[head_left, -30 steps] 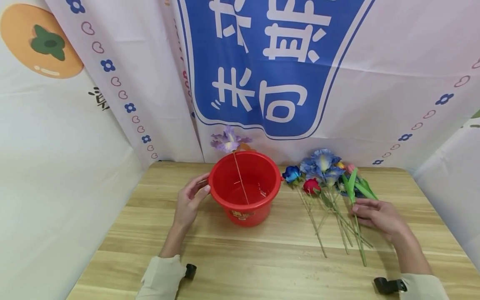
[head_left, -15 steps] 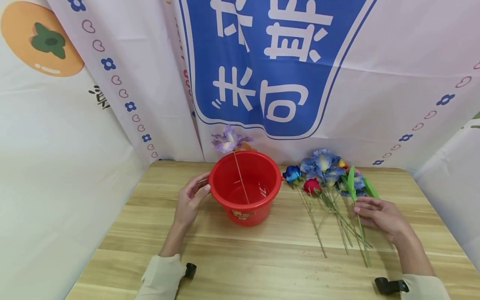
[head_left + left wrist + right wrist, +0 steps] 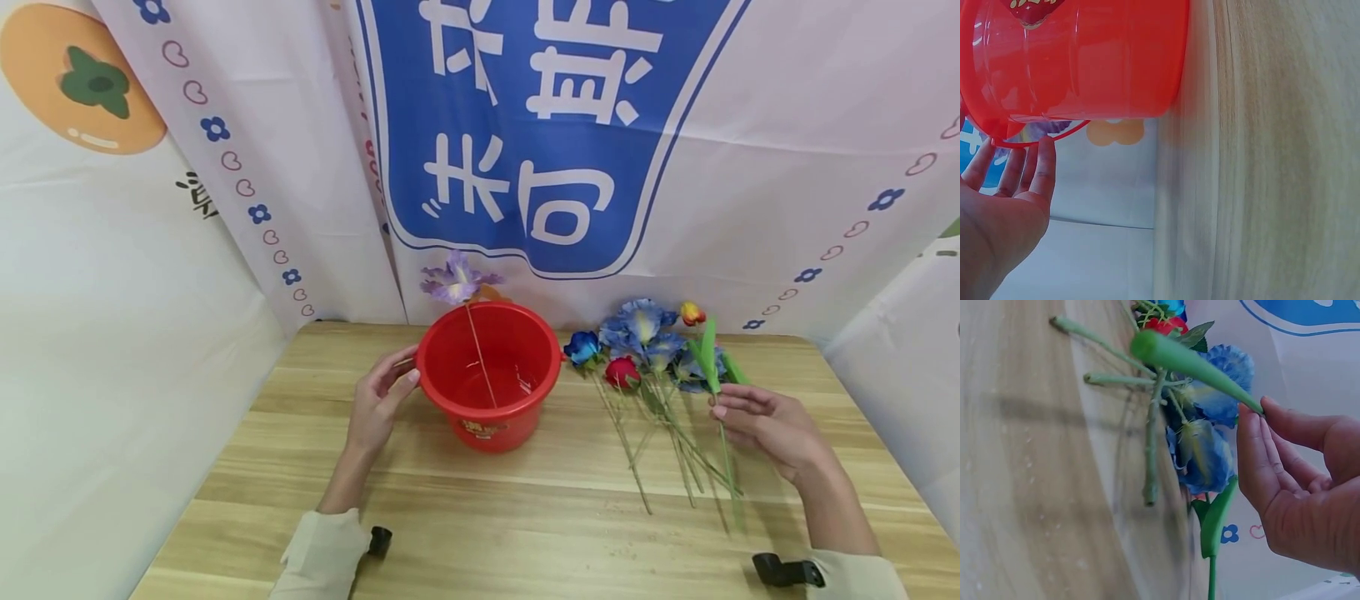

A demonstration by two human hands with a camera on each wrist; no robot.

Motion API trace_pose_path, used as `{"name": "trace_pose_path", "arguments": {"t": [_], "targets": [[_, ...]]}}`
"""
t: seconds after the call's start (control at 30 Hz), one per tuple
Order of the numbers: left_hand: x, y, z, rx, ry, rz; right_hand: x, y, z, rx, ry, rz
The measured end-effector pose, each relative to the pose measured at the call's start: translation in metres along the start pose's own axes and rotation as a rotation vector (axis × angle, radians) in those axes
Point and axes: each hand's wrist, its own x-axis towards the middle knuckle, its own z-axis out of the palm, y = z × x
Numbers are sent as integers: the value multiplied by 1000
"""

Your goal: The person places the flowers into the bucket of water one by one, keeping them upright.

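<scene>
Glossy plastic bucket (image 3: pixel 495 429); smooth wood-grain table (image 3: pixel 315 500); creased cloth backdrop (image 3: pixel 750 200).

We see room to pass over the tabletop (image 3: pixel 517 525) between the forearms (image 3: pixel 347 482) and up the lane between the red bucket (image 3: pixel 519 427) and the loose stems (image 3: pixel 622 433), which narrows where the blue rose (image 3: pixel 582 347) lies just beside the bucket. From above, we could enter the bucket on either side of the slanting stem (image 3: pixel 482 354); the left hand (image 3: pixel 379 407) blocks its left rim, the right hand (image 3: pixel 776 429) and its pinched stem (image 3: pixel 726 454) block the flowers' (image 3: pixel 641 323) right side, and the hanging cloth (image 3: pixel 780 200) closes the back.
</scene>
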Motion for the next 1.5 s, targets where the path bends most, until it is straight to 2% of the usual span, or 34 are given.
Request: {"name": "trace_pose_path", "arguments": {"t": [0.4,0.77,0.9,1.1,1.5], "targets": [[1,-1,1,-3,-2,-13,-8,-13,7,81,49,-115],[0,0,2,14,-7,-20,-17,-23,16,143,95,-182],[1,1,2,21,-5,-27,-19,-26,18,151,94,-207],[1,2,3,38,-13,0,-22,-31,27,174,92,-238],[-1,5,4,52,-9,3,-22,-43,51,147,82,-271]]}}
